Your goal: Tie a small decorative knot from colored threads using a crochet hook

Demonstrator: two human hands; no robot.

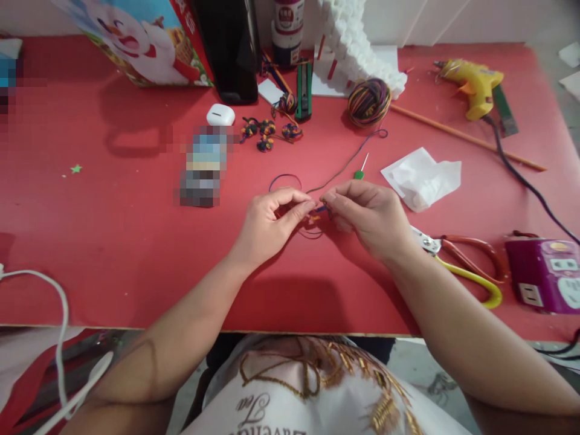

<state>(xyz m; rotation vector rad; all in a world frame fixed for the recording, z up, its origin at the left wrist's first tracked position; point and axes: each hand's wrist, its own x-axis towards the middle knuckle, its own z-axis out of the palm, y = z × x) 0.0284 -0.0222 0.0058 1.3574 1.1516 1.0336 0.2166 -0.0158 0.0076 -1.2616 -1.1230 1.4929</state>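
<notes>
Over the red table, my left hand (281,220) and my right hand (367,214) meet fingertip to fingertip. Both are closed in a pinch on a thin multicoloured cord (338,175), with a small orange and blue knotted bit between them, partly hidden by the fingers. From there the cord runs up and right toward a ball of variegated yarn (369,103); a loop of it curls behind my left fingers. Just beyond my right hand lies a green-handled needle tool (359,174). Several small knotted yarn pieces (266,127) sit farther back.
On the right are a crumpled white paper (423,178), red-and-yellow-handled pliers (471,263), a purple power socket (544,275), a yellow glue gun (475,84) with a black cable, and a wooden stick (471,139). A green cutter (304,90) and a white earbud case (220,115) lie at the back.
</notes>
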